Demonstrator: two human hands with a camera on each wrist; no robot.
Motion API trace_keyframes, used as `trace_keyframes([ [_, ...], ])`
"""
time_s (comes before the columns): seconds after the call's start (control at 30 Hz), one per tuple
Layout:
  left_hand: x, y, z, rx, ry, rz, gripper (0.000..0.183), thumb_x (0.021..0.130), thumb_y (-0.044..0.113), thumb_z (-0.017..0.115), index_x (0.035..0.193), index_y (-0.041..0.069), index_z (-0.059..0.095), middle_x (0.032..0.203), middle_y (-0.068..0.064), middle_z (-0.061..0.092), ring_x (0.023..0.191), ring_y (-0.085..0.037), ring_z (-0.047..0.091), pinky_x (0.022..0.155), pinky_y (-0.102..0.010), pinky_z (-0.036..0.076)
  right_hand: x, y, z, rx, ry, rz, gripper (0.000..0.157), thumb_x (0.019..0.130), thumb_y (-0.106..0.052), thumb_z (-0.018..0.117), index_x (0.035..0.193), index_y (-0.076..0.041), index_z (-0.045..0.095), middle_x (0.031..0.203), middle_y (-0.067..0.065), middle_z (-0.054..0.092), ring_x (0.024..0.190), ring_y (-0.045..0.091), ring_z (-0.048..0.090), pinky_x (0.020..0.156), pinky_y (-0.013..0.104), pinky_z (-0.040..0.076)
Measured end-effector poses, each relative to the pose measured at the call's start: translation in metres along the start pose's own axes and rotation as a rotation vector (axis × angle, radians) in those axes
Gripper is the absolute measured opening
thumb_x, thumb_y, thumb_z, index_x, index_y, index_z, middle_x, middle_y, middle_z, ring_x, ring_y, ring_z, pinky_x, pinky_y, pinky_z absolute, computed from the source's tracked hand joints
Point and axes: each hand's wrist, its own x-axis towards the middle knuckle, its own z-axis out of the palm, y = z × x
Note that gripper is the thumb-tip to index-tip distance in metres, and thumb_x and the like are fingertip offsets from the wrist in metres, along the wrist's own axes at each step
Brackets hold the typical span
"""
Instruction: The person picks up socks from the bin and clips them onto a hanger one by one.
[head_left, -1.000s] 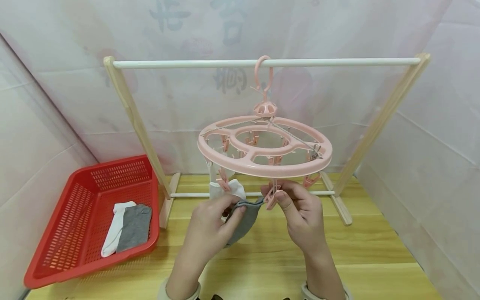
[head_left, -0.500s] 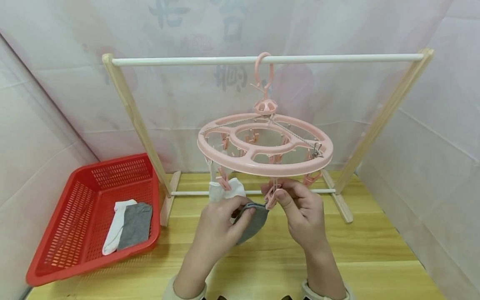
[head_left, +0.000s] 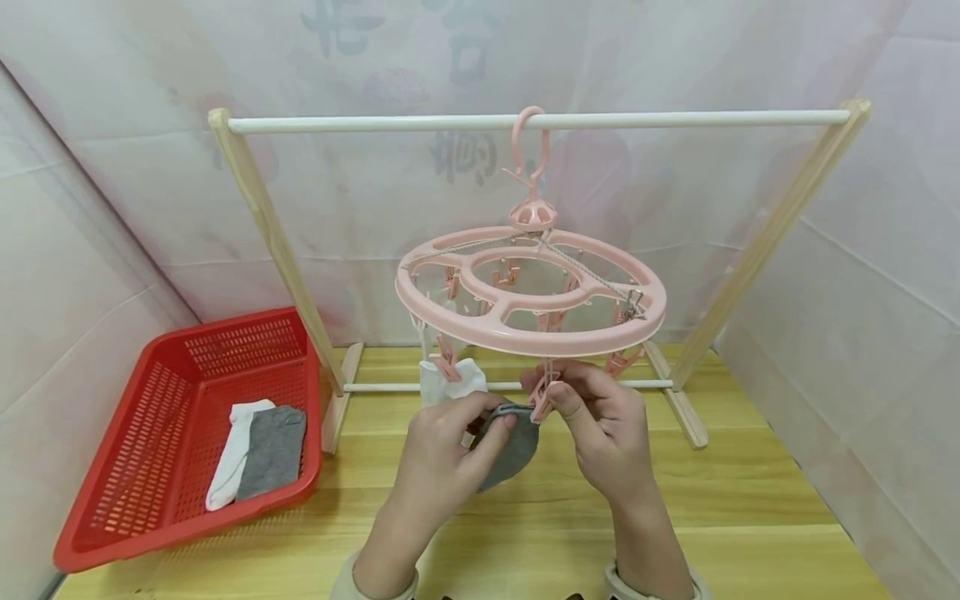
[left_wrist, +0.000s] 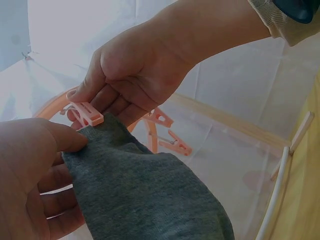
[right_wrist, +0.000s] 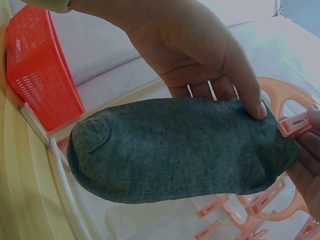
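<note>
Pinching grey sock (head_left: 513, 452) by edge, left hand (head_left: 447, 442) well apart from basket (head_left: 247, 346)

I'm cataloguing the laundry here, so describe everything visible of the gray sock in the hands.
The gray sock is short and plain, in what looks like knit fabric, with a rounded end and slight creases near its opening. The left hand pinches its opening edge; the right hand holds a pink clip at that edge, though whether it's clamped is unclear. Its body hangs down, below the pink round hanger.
</note>
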Motion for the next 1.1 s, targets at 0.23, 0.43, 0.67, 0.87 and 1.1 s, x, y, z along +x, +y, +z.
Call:
trace_keyframes([
  [0.23, 0.000, 0.003, 0.001, -0.040, 0.057, 0.048, 0.004, 0.095, 0.017, 0.068, 0.095, 0.015, 0.072, 0.081, 0.008, 0.069, 0.065, 0.001, 0.055, 0.056, -0.014, 0.047, 0.000, 0.000, -0.001, -0.013, -0.001, 0.002, 0.017, 0.098, 0.010, 0.050, 0.108, 0.018, 0.061, 0.093, 0.025, 0.070, 0.088, 0.019, 0.072, 0.070, 0.024, 0.057],
  [0.43, 0.001, 0.003, 0.002, -0.066, 0.069, 0.072, 0.004, 0.095, 0.015, 0.068, 0.098, 0.013, 0.071, 0.087, 0.005, 0.072, 0.071, 0.000, 0.060, 0.061, -0.014, 0.050, -0.001, 0.000, -0.001, -0.014, -0.001, 0.019, 0.019, 0.099, 0.009, 0.051, 0.110, 0.019, 0.061, 0.094, 0.024, 0.071, 0.088, 0.019, 0.073, 0.070, 0.023, 0.057],
  [0.67, 0.000, 0.004, 0.001, -0.056, 0.070, 0.076, 0.006, 0.094, 0.014, 0.069, 0.099, 0.013, 0.071, 0.094, 0.004, 0.074, 0.079, -0.002, 0.066, 0.069, -0.016, 0.054, -0.003, -0.002, -0.001, -0.059, -0.030, 0.090, 0.024, 0.097, 0.010, 0.053, 0.118, 0.013, 0.063, 0.095, 0.019, 0.073, 0.093, 0.022, 0.073, 0.077, 0.026, 0.059],
  [0.87, 0.000, 0.005, -0.005, -0.011, 0.091, 0.069, 0.013, 0.091, 0.017, 0.072, 0.104, 0.012, 0.072, 0.097, 0.003, 0.074, 0.084, -0.006, 0.067, 0.072, -0.019, 0.055, -0.004, -0.002, 0.000, -0.096, -0.046, 0.158, 0.032, 0.095, 0.012, 0.055, 0.125, 0.005, 0.063, 0.098, 0.024, 0.072, 0.095, 0.021, 0.073, 0.079, 0.027, 0.059],
  [1.1, 0.015, 0.020, -0.020, 0.074, 0.266, 0.243, 0.016, 0.088, 0.014, 0.074, 0.103, 0.008, 0.072, 0.098, -0.003, 0.073, 0.094, -0.022, 0.065, 0.089, -0.030, 0.051, -0.005, -0.004, -0.003, -0.212, -0.051, 0.215, 0.032, 0.094, 0.007, 0.060, 0.125, -0.001, 0.066, 0.101, 0.016, 0.075, 0.093, 0.020, 0.073, 0.076, 0.027, 0.059],
])
